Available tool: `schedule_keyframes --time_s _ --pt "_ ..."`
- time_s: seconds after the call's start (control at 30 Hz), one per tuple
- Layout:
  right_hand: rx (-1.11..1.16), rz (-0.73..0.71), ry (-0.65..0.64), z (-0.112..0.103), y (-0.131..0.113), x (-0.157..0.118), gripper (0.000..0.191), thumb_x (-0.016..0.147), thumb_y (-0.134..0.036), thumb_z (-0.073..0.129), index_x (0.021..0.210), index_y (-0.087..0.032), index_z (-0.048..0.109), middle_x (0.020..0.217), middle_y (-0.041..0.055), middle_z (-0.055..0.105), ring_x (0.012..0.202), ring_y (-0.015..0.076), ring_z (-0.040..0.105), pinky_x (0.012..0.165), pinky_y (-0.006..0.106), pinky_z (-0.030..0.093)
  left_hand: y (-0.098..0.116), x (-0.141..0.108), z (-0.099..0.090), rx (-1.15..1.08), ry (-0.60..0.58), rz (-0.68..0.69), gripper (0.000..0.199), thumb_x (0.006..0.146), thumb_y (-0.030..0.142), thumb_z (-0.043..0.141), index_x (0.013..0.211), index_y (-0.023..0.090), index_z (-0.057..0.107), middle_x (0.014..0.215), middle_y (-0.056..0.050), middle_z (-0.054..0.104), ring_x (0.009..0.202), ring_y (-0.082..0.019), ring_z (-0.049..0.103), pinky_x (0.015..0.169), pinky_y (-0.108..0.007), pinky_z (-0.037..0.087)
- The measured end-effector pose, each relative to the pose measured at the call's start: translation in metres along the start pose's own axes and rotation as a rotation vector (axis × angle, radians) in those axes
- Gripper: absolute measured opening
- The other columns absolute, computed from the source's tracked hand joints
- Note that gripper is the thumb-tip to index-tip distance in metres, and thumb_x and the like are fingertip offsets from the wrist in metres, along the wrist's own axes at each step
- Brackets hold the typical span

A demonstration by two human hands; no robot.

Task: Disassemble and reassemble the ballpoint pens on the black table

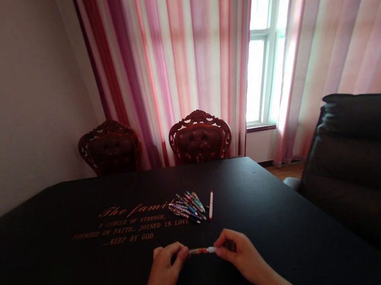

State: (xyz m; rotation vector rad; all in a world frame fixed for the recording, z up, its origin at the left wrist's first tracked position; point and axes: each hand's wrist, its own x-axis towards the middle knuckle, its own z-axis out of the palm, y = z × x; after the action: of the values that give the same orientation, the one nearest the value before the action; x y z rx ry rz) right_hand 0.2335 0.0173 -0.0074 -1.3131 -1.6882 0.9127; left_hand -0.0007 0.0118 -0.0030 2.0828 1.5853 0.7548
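A pen (202, 251) with a white end and an orange-patterned barrel lies level between my two hands, low over the black table. My left hand (169, 261) pinches its left end between thumb and fingers. At the white right end, the thumb and fingers of my right hand (239, 253) are closed on it. Beyond my hands is a heap of patterned pens (189, 207), several of them overlapping. Just right of the heap, a white pen with red ends (211, 205) lies by itself.
The black table (286, 243) carries gold lettering (132, 229) left of the pens. Two carved chairs, one on the left (110, 148) and one in the middle (199, 136), stand at its far edge. A black leather armchair (369, 152) is on the right. Striped curtains (180, 57) hang behind.
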Motion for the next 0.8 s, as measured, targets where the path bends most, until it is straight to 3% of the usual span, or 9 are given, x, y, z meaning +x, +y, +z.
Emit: schedule_keyframes --time_s 0.23,0.37,0.43,0.5,0.63,0.73,0.8 --pt "-0.067 -0.020 0.010 0.000 0.000 0.000 0.005 0.071 -0.019 0.070 0.076 -0.019 0.069 0.073 -0.0010 0.062 0.068 0.0153 0.052 0.063 0.026 0.036 0.003 -0.002 -0.002 0.031 -0.011 0.044 0.048 0.097 0.046 0.034 0.068 0.023 0.065 0.075 0.001 0.067 0.079 -0.019 0.060 0.081 -0.036 0.031" --pt "-0.006 0.007 -0.004 0.002 0.002 0.000 0.006 0.074 -0.024 0.068 0.076 -0.018 0.068 0.068 -0.0015 0.061 0.065 0.0151 0.052 0.061 0.025 0.037 0.009 -0.006 -0.004 0.005 0.012 0.075 0.020 0.086 0.045 0.059 0.094 0.027 0.063 0.089 0.000 0.068 0.084 -0.022 0.057 0.081 -0.035 0.033" --pt "0.021 0.012 -0.015 0.002 0.003 0.000 0.007 0.074 -0.025 0.068 0.076 -0.018 0.068 0.067 -0.0018 0.060 0.063 0.0147 0.051 0.059 0.025 0.037 0.011 -0.008 -0.004 0.009 0.009 0.105 0.017 0.082 0.039 0.065 0.094 0.026 0.061 0.088 0.001 0.068 0.083 -0.021 0.057 0.082 -0.035 0.032" --pt "0.022 0.010 -0.019 0.001 0.003 0.001 0.007 0.073 -0.025 0.069 0.077 -0.018 0.068 0.067 -0.0019 0.060 0.063 0.0145 0.052 0.059 0.025 0.037 0.012 -0.008 -0.005 0.023 0.002 0.147 0.009 0.087 0.035 0.060 0.087 0.025 0.061 0.086 0.001 0.067 0.082 -0.020 0.058 0.084 -0.035 0.031" --pt "0.019 -0.025 -0.041 0.000 0.001 0.001 0.015 0.080 -0.032 0.063 0.085 -0.019 0.069 0.071 -0.0005 0.065 0.067 0.0156 0.055 0.062 0.025 0.039 0.011 -0.006 -0.005 0.030 -0.001 0.166 0.017 0.093 0.035 0.051 0.085 0.025 0.062 0.087 0.001 0.068 0.082 -0.019 0.059 0.081 -0.035 0.030" --pt "-0.001 -0.012 -0.109 0.002 0.001 0.000 0.028 0.088 -0.038 0.053 0.079 -0.018 0.070 0.064 -0.0003 0.065 0.062 0.0149 0.055 0.060 0.025 0.038 0.010 -0.006 -0.005 0.028 0.003 0.158 0.018 0.093 0.036 0.050 0.085 0.025 0.062 0.085 0.001 0.068 0.080 -0.019 0.059 0.080 -0.035 0.030" --pt "-0.025 0.003 -0.126 0.002 0.003 0.000 0.024 0.086 -0.035 0.056 0.076 -0.018 0.070 0.062 -0.0010 0.064 0.060 0.0142 0.054 0.057 0.024 0.037 0.009 -0.005 -0.006 0.028 0.003 0.159 0.019 0.093 0.037 0.050 0.086 0.025 0.063 0.086 0.001 0.069 0.081 -0.019 0.059 0.080 -0.035 0.030"
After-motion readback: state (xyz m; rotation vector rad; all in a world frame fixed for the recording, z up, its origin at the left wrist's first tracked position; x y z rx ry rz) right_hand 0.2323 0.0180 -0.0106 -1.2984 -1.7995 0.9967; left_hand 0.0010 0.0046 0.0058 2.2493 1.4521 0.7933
